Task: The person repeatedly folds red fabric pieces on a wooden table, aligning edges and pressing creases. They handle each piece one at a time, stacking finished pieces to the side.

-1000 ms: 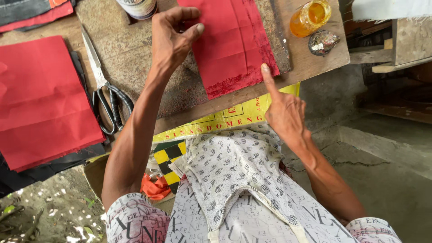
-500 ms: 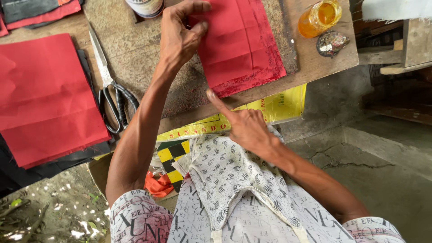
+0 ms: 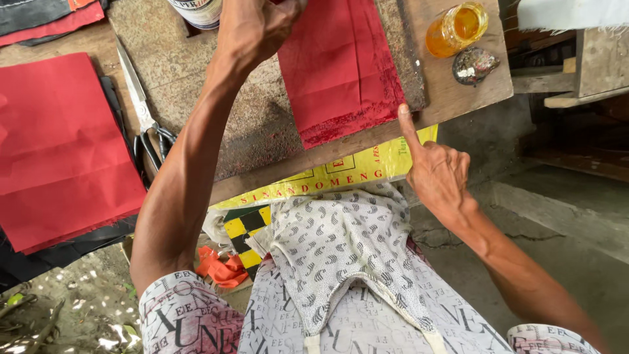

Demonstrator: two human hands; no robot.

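Fingers of the left hand (image 3: 259, 26) were bunched together on the far left edge of the red cloth (image 3: 341, 65), which lay on the worktop (image 3: 249, 131). The right hand (image 3: 436, 174) pointed its index finger at the cloth's near right corner, other fingers curled. Scissors (image 3: 144, 124) lay left; a jar of orange liquid (image 3: 455, 27) stood far right.

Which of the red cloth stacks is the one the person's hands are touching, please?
The narrower red stack on the worn board: left hand at its top, right hand at its lower corner. The wider red stack lies untouched.
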